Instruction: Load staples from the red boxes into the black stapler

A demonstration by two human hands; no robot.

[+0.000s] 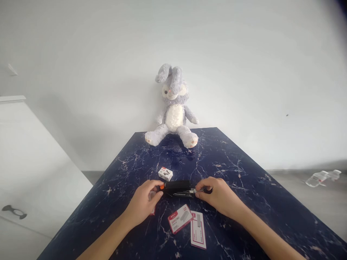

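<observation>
A black stapler (177,186) lies on its side or is held low over the dark blue marbled table (130,159). My left hand (145,200) pinches its left end, where an orange part (162,186) shows by the fingertips. At the other end, my right hand (214,191) has thumb and finger closed on the stapler's metal part (193,191). Just behind the stapler sits a small white staple box (165,173). Two flat red-and-white staple boxes (180,218) (198,229) lie in front, their edges meeting. Another red-and-white box (152,208) is mostly hidden under my left hand.
A grey plush rabbit (175,108) sits at the table's far end against the white wall (244,72). On the left stands a white cabinet (35,162) with a dark handle (15,212). Clear plastic bottles (320,178) lie on the floor at right.
</observation>
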